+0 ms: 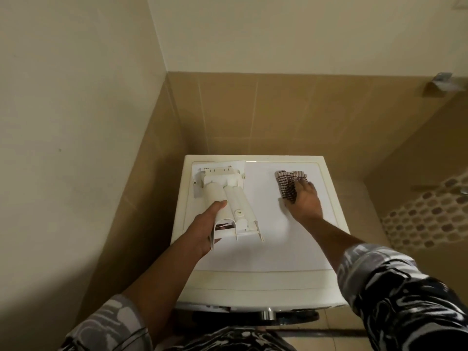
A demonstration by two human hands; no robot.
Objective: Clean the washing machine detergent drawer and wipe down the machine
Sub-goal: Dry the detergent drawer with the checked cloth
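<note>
The white washing machine (268, 252) stands below me, its flat top facing up. The white plastic detergent drawer (228, 196) lies upside down on the left part of the top, its front panel toward the wall. My left hand (205, 229) grips the drawer's near end, thumb on its upper side. A checked red-and-white cloth (287, 182) lies bunched on the right part of the top. My right hand (305, 201) presses flat on the cloth's near edge.
Beige tiled walls close in behind and to the left of the machine. A narrow gap (174, 178) separates the machine from the left wall. A mosaic-tiled area (425, 219) lies to the right. A metal bracket (442, 82) sticks out of the far right wall.
</note>
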